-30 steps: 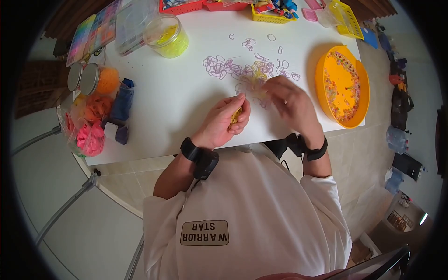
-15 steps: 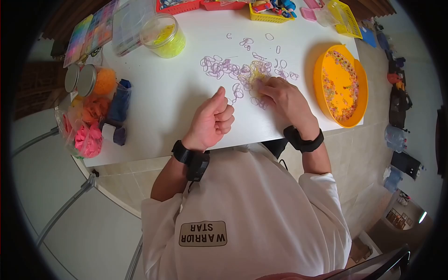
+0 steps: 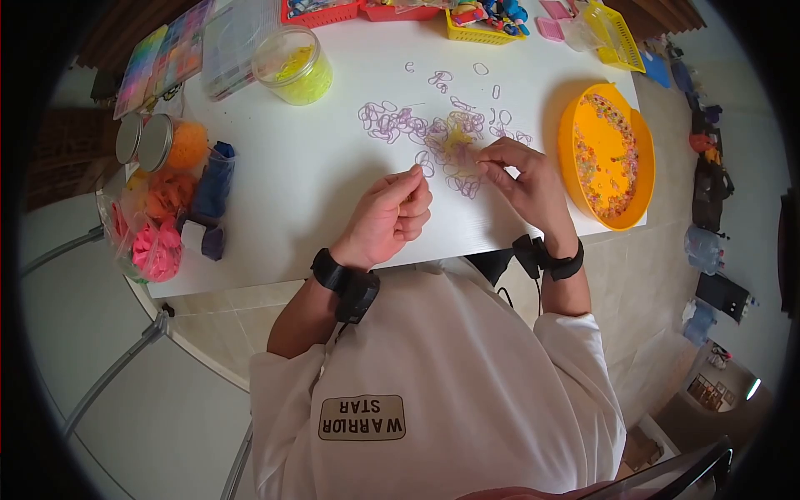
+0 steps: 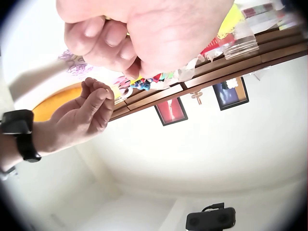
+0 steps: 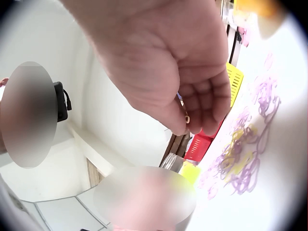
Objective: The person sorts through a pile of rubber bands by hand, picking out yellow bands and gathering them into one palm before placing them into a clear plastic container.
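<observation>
My left hand (image 3: 382, 218) is curled into a loose fist in front of the pile. Slivers of yellow rubber bands show between its fingers (image 4: 115, 34) in the left wrist view, most of the bunch being hidden. To the right, my right hand (image 3: 531, 185) pinches a small yellow rubber band (image 5: 187, 118) between thumb and fingertips, just above the table. Purple rubber bands (image 3: 387, 125) lie loosely scattered beyond both hands. Among them is a cluster of yellow rubber bands (image 3: 456, 138), close to the right fingertips.
An orange tray (image 3: 568, 158) with small colourful beads stands at the right edge. At the back left is an open clear jar (image 3: 304, 79) of bright yellow bands. Jars and bags (image 3: 171, 196) line the left; red baskets (image 3: 321, 15) and a yellow basket (image 3: 483, 33) stand behind.
My right hand has dipped into the yellow cluster, then drawn back with a yellow rubber band. My left fingers have curled over the yellow bands that showed in them earlier.
</observation>
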{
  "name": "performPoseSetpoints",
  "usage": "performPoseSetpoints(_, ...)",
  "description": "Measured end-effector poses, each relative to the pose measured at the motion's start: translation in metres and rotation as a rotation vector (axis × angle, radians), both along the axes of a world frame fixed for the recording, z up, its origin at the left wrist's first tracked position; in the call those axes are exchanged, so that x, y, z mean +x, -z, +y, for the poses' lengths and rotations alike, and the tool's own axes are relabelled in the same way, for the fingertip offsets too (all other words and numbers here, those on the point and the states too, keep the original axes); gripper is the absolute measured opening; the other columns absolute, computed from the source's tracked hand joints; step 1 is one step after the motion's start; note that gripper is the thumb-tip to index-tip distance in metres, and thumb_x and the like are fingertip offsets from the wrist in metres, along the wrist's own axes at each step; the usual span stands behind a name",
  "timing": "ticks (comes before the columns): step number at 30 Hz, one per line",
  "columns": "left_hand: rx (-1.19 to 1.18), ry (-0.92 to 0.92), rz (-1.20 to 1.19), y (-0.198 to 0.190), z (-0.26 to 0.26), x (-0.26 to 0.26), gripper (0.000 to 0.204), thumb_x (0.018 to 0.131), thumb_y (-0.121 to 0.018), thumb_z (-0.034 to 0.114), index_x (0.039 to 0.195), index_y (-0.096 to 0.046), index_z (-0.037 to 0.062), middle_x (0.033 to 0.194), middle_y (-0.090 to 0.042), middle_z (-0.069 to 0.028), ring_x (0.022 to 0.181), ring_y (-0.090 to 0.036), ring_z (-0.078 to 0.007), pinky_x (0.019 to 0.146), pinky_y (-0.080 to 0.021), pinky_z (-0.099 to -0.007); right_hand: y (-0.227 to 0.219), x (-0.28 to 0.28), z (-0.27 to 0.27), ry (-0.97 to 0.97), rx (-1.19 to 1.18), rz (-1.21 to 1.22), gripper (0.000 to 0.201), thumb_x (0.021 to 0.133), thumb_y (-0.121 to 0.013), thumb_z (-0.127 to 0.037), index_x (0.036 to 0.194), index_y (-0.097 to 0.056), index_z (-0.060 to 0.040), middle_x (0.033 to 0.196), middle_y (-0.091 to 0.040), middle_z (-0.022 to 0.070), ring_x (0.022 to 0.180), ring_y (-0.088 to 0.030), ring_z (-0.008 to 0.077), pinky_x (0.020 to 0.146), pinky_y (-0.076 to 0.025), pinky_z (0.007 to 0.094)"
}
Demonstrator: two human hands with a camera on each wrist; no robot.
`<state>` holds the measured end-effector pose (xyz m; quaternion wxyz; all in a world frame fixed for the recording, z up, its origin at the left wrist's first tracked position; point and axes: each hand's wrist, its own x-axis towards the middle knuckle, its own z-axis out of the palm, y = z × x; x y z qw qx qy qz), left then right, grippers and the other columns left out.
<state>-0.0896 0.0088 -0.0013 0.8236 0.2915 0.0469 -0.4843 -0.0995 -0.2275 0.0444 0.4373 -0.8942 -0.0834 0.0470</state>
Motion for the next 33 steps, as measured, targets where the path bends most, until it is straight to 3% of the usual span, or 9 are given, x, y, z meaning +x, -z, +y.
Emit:
performPoseSetpoints(5, 0.027, 0.044, 0.021, -0.009, -0.011, -0.001, 0.022, 0.104, -0.039, 0.032, 0.097, -0.053, 0.0161, 0.064, -0.032, 0.0064, 0.051, -0.026, -0.0040, 0.045, -0.022, -0.0189, -0.010, -0.011, 0.013, -0.144, 0.198, -0.032, 0.015, 0.083, -0.071, -0.008, 0.098, -0.071, -0.0064, 0.096, -0.063, 0.0082, 0.085, -0.062, 0.0262, 0.072, -0.051, 0.0348)
performPoseSetpoints(7, -0.019, 0.088, 0.048, -0.003, -0.016, -0.002, 0.020, 0.104, -0.039, 0.030, 0.104, -0.053, 0.0159, 0.064, -0.034, 0.0060, 0.051, -0.027, -0.0041, 0.045, -0.022, -0.0185, -0.011, -0.011, 0.028, -0.187, 0.102, -0.155, 0.016, 0.082, -0.070, -0.007, 0.098, -0.071, -0.0073, 0.100, -0.062, 0.0085, 0.091, -0.061, 0.0269, 0.074, -0.051, 0.0355)
performPoseSetpoints(13, -0.055, 0.032, 0.146, -0.001, -0.016, -0.003, 0.018, 0.103, -0.039, 0.028, 0.099, -0.053, 0.0174, 0.064, -0.035, 0.0059, 0.051, -0.028, -0.0043, 0.045, -0.022, -0.0182, -0.012, -0.012, 0.029, -0.236, 0.095, -0.144, 0.024, 0.084, -0.064, -0.004, 0.108, -0.068, -0.0066, 0.116, -0.061, 0.0122, 0.104, -0.061, 0.0313, 0.083, -0.052, 0.0392)
performPoseSetpoints(16, -0.039, 0.049, 0.052, 0.001, -0.014, -0.003, 0.025, 0.104, -0.038, 0.034, 0.088, -0.049, 0.0184, 0.063, -0.032, 0.0061, 0.051, -0.025, -0.0046, 0.045, -0.021, -0.0191, -0.009, -0.011, 0.025, -0.184, 0.143, -0.096, 0.022, 0.085, -0.063, -0.006, 0.107, -0.069, -0.0067, 0.115, -0.063, 0.0108, 0.100, -0.063, 0.0315, 0.083, -0.052, 0.0377)
performPoseSetpoints(19, -0.019, 0.025, 0.072, -0.003, -0.011, 0.001, 0.037, 0.105, -0.036, 0.042, 0.077, -0.040, 0.0187, 0.062, -0.028, 0.0066, 0.051, -0.022, -0.0049, 0.044, -0.018, -0.0202, 0.000, -0.002, 0.009, -0.092, -0.081, -0.130, 0.020, 0.084, -0.064, -0.007, 0.104, -0.069, -0.0066, 0.109, -0.065, 0.0086, 0.095, -0.064, 0.0300, 0.081, -0.053, 0.0364)
performPoseSetpoints(23, -0.029, -0.079, 0.128, -0.002, 0.001, 0.005, 0.045, 0.103, -0.034, 0.051, 0.071, -0.034, 0.0189, 0.061, -0.025, 0.0070, 0.050, -0.019, -0.0054, 0.044, -0.016, -0.0214, 0.016, 0.001, 0.001, -0.142, -0.312, -0.144, 0.018, 0.080, -0.068, -0.009, 0.098, -0.067, -0.0043, 0.100, -0.065, 0.0062, 0.091, -0.064, 0.0274, 0.078, -0.053, 0.0373)
performPoseSetpoints(33, 0.092, -0.123, 0.046, -0.007, 0.007, 0.002, 0.038, 0.104, -0.040, 0.041, 0.077, -0.041, 0.0145, 0.062, -0.034, 0.0063, 0.048, -0.021, -0.0044, 0.042, -0.020, -0.0196, 0.034, -0.003, 0.006, -0.148, -0.412, -0.183, 0.017, 0.081, -0.067, -0.010, 0.097, -0.064, -0.0059, 0.092, -0.061, 0.0092, 0.084, -0.063, 0.0286, 0.073, -0.053, 0.0383)
